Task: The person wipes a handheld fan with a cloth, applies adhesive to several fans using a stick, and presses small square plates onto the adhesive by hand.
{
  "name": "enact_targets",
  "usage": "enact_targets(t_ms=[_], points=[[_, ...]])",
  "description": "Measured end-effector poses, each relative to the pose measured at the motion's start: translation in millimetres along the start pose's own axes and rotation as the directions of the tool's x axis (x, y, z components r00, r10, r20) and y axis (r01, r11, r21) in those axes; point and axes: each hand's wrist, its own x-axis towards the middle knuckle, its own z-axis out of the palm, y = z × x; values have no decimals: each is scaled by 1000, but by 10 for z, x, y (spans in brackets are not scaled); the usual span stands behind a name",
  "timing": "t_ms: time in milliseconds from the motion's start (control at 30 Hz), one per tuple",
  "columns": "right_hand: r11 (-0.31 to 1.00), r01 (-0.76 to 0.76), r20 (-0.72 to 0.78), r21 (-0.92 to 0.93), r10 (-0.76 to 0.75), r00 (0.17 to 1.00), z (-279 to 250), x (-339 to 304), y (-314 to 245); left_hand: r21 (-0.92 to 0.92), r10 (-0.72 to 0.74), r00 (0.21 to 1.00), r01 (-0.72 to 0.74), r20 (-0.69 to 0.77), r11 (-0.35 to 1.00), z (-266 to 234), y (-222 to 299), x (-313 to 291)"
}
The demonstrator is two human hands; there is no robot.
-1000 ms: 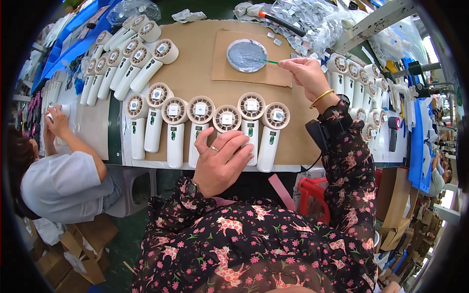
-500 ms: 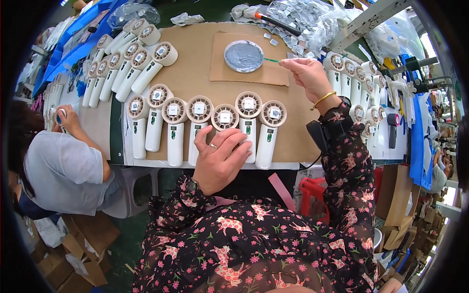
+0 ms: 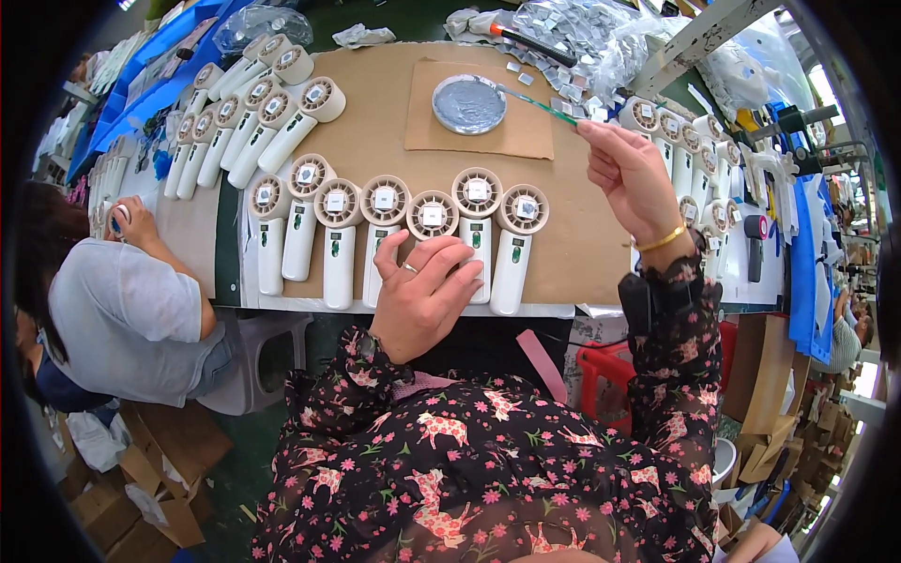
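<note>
Delicately, the right hand [image 3: 636,183] pinches a green stick [image 3: 544,104], left hand [image 3: 419,305] half-open over fans [image 3: 433,217].

Head camera: left one of a worn pair, fisheye, upright. Looks down and forward from the wearer's head. Right hand [image 3: 636,183], pinching a green stick [image 3: 544,107], sits right of view centre, at moderate range. Nearest: floral blouse [image 3: 493,455], below the grip, along the lower edge. Brown table covering [image 3: 375,117] spreads left of the grip. Straight edges bow; dark round border encloses the view.
</note>
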Motion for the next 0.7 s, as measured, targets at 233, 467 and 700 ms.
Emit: enact_targets(t_ms=[233,467,700], points=[[882,218,-78,-419,-274,959,61,-703,280,-35,-13,1000,13,-4,999,-23,23,26],[393,529,208,-752,-620,757,209,-926,606,-44,-4,1000,4,-12,999,-46,66,23],[-60,690,523,-722,-700,487,220,-809,676,-35,-15,1000,15,0,999,-37,59,-7]])
